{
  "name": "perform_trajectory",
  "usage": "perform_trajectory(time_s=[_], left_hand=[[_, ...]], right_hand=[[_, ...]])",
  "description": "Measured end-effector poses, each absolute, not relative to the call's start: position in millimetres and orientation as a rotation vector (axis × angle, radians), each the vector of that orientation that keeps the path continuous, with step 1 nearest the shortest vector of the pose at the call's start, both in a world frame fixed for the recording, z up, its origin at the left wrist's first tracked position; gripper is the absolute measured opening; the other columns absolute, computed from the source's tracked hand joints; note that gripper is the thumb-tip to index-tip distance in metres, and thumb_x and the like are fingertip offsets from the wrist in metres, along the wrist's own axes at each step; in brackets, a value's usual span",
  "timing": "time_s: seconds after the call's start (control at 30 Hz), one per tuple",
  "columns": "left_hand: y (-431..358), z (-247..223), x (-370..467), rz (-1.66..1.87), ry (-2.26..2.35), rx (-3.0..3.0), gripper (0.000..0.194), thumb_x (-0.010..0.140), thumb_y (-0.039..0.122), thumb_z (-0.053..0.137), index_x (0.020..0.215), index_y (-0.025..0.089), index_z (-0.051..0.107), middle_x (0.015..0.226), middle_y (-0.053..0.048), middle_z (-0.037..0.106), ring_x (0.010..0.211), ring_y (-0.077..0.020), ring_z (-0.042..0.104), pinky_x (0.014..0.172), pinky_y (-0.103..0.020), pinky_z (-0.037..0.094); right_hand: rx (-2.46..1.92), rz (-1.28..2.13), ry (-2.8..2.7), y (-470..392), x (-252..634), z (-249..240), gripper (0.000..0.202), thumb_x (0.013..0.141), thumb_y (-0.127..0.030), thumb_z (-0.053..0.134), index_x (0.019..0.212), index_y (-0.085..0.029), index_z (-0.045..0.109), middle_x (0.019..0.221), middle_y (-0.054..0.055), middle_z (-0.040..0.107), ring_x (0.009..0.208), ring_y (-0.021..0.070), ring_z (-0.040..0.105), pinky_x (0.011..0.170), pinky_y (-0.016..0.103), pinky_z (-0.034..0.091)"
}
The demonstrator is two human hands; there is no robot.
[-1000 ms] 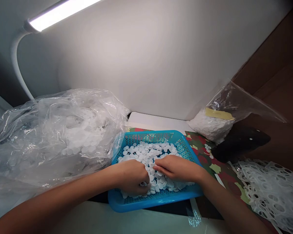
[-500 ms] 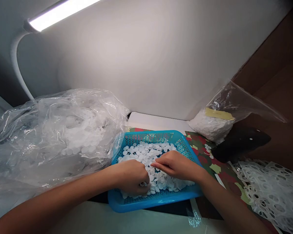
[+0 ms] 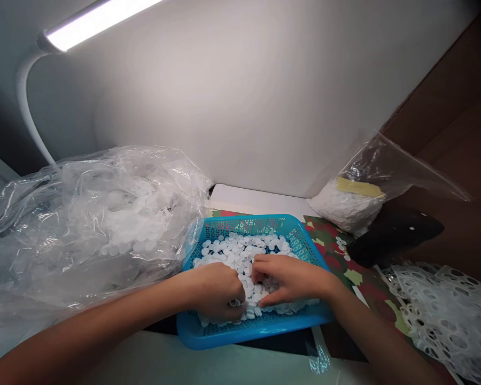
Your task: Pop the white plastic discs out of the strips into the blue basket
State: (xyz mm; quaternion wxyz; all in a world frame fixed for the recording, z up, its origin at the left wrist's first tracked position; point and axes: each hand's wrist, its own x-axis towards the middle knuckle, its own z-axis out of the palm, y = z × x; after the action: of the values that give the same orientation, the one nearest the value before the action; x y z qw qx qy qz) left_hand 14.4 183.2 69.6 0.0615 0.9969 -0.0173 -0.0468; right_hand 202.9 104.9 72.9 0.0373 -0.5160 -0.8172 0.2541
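Observation:
A blue plastic basket (image 3: 240, 338) holds many small white discs (image 3: 240, 251), spread in a loose heap. Inside its left half, my left hand (image 3: 216, 291) is closed in a fist low over the heap, and a bit of white shows between the curled fingers. My right hand (image 3: 286, 278) reaches in from the right, thumb and fingers apart and bent down to the discs. Nothing can be seen held in it.
A big clear plastic bag (image 3: 104, 214) of white pieces stands left. At the back right is a smaller bag (image 3: 348, 206) with a yellow label, beside a black object (image 3: 396, 235). Punched white sheets (image 3: 449, 315) pile up on the right. A lamp (image 3: 100, 24) shines overhead.
My right hand has gone from a pinch over the middle of the heap to spread fingers, slightly nearer me. The left fist has stayed in place.

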Motion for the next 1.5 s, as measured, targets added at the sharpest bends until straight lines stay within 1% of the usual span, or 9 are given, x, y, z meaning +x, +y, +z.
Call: perform_trajectory(time_s=[0.23,0.47,0.7,0.87,1.0,1.1,1.23,1.33,1.5], left_hand=[[183.2,68.9,14.4,-0.108,-0.05,3.02,0.025,0.075,0.031,0.053,0.056,0.019,0.063,0.044,-0.002,0.055,0.038,-0.0135,0.047,0.037,-0.025,0.022],[182.8,68.7,14.0,-0.129,-0.037,3.019,0.025,0.076,0.031,0.052,0.059,0.019,0.064,0.047,-0.002,0.057,0.037,-0.0131,0.044,0.038,-0.026,0.023],[183.3,70.9,15.0,-0.181,-0.04,3.02,0.025,0.077,0.032,0.05,0.06,0.02,0.065,0.047,-0.003,0.058,0.038,-0.0136,0.045,0.038,-0.026,0.02],[183.6,70.9,14.6,-0.165,-0.048,3.024,0.024,0.077,0.031,0.051,0.061,0.021,0.065,0.047,-0.002,0.057,0.04,-0.0137,0.046,0.039,-0.026,0.019],[183.4,70.6,14.4,-0.155,-0.049,3.03,0.024,0.077,0.031,0.05,0.06,0.021,0.064,0.047,-0.002,0.057,0.039,-0.0135,0.045,0.039,-0.026,0.019],[183.6,70.0,14.6,-0.159,-0.052,3.024,0.026,0.077,0.032,0.049,0.059,0.02,0.064,0.046,-0.002,0.056,0.038,-0.0129,0.043,0.039,-0.026,0.018],[183.8,68.6,14.4,-0.157,-0.051,3.023,0.027,0.078,0.032,0.049,0.06,0.021,0.064,0.046,-0.002,0.057,0.037,-0.0125,0.041,0.039,-0.026,0.018],[183.6,68.4,14.3,-0.165,-0.042,3.02,0.026,0.078,0.032,0.048,0.061,0.02,0.066,0.047,-0.002,0.057,0.038,-0.0125,0.041,0.04,-0.026,0.02],[183.5,70.0,14.5,-0.183,-0.032,3.008,0.026,0.078,0.032,0.049,0.062,0.02,0.066,0.047,-0.003,0.057,0.038,-0.0129,0.043,0.04,-0.026,0.02]], right_hand=[[-1.604,0.842,-2.506,104.9,202.2,73.5,0.026,0.07,-0.034,0.066,0.087,-0.019,0.053,0.081,0.0,0.056,0.069,0.0134,0.047,0.054,0.021,0.03],[-1.494,0.893,-2.551,105.5,203.2,72.3,0.017,0.076,-0.03,0.062,0.085,-0.018,0.054,0.08,0.0,0.056,0.069,0.013,0.049,0.055,0.021,0.032],[-1.479,0.797,-2.633,104.3,201.9,71.0,0.012,0.084,-0.028,0.051,0.084,-0.018,0.056,0.078,0.002,0.059,0.071,0.0132,0.05,0.058,0.021,0.033],[-1.537,0.716,-2.646,102.0,200.1,69.4,0.02,0.089,-0.029,0.039,0.078,-0.018,0.052,0.071,0.001,0.057,0.063,0.0121,0.048,0.053,0.021,0.028],[-1.583,0.622,-2.649,102.3,199.9,68.8,0.029,0.091,-0.035,0.034,0.075,-0.018,0.05,0.062,-0.001,0.052,0.056,0.0105,0.042,0.05,0.021,0.023],[-1.593,0.588,-2.646,103.7,199.8,69.3,0.039,0.091,-0.042,0.031,0.067,-0.017,0.048,0.056,-0.003,0.046,0.051,0.0091,0.038,0.048,0.022,0.02],[-1.606,0.597,-2.613,105.2,199.5,70.8,0.05,0.09,-0.05,0.03,0.056,-0.016,0.041,0.047,-0.004,0.035,0.046,0.0076,0.03,0.047,0.023,0.018],[-1.616,0.591,-2.584,105.6,199.5,71.7,0.048,0.088,-0.052,0.032,0.057,-0.016,0.041,0.05,-0.004,0.039,0.048,0.008,0.033,0.047,0.023,0.019],[-1.631,0.639,-2.499,104.6,200.9,71.7,0.03,0.085,-0.047,0.043,0.076,-0.019,0.05,0.07,-0.002,0.054,0.061,0.0103,0.044,0.05,0.021,0.025]])
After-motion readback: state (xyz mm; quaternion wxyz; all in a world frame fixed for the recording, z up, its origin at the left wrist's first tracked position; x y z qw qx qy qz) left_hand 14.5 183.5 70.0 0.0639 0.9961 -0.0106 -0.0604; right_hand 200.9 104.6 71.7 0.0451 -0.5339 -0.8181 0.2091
